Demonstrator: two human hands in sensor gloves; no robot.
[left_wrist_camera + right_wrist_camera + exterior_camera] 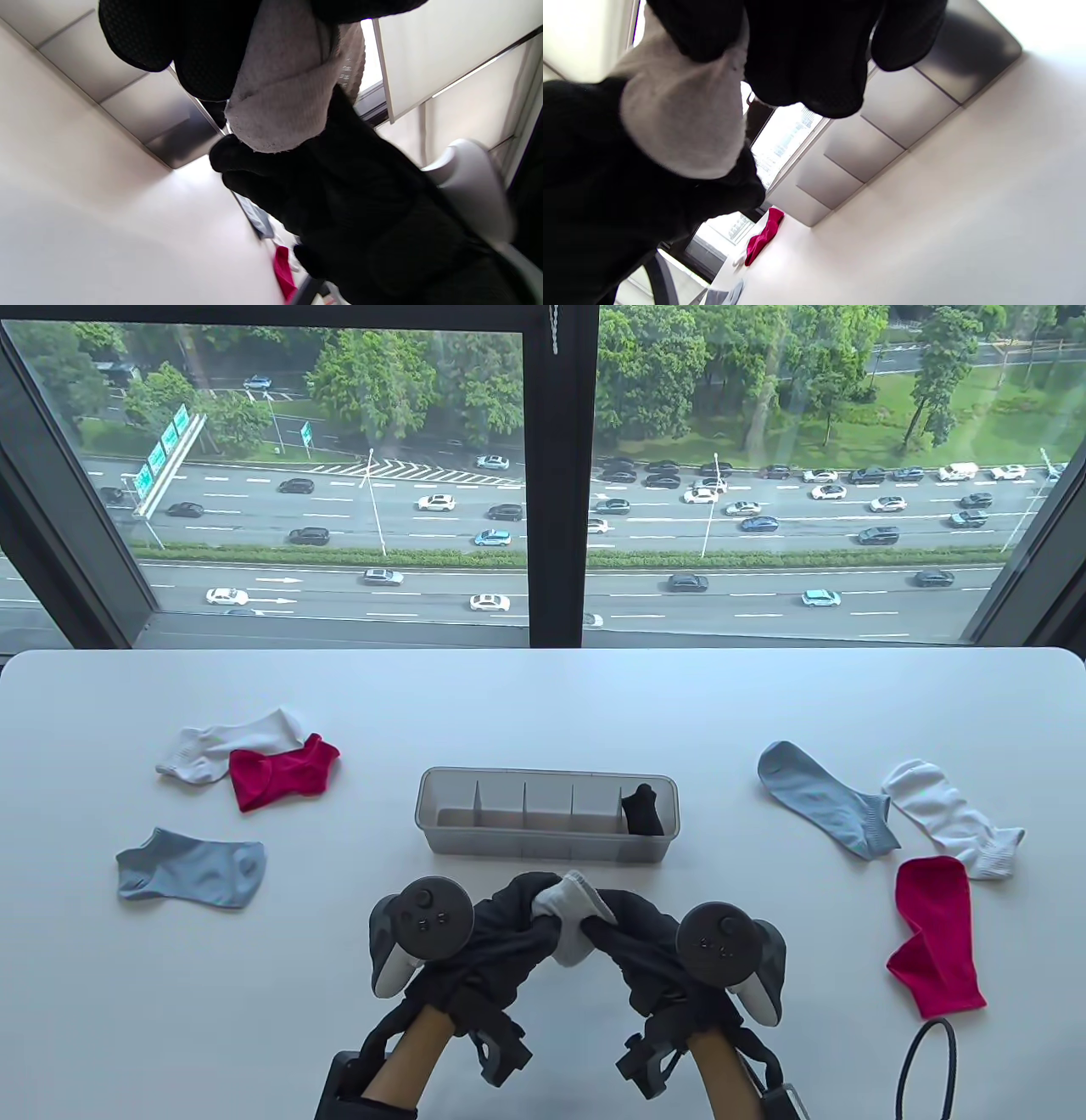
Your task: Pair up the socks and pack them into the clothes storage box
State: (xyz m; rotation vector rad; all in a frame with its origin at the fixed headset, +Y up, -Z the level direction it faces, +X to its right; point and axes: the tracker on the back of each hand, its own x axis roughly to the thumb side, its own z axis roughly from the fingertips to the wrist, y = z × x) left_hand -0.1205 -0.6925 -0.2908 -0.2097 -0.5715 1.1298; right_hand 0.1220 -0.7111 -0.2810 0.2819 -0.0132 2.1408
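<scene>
Both hands are working a light grey sock bundle (570, 918) just in front of the clothes storage box (547, 848), above the white table (543, 687). The left hand (496, 933) is gripping the bundle from its side with curled fingers, and the right hand (645, 942) is gripping it from the other side, so the cloth is bunching between the two gloves. Both wrist views are confirming this: gloved fingers (199, 51) are closing round the grey fabric in each.

Progress, as judged from the table view: a black sock bundle (643, 809) is already sitting in the rightmost compartment of the box, while the other four compartments are standing empty. The grey bundle appears to be in the course of being rolled or folded and is not yet in the box.

Six loose socks are lying on the table. To the left are a white sock (229, 742), a red sock (280, 772) overlapping it, and a blue-grey sock (193, 869). To the right are a second blue-grey sock (827, 799), a second white sock (954, 817) and a second red sock (936, 935). Three pairs therefore seem to be waiting for matching and packing.
</scene>
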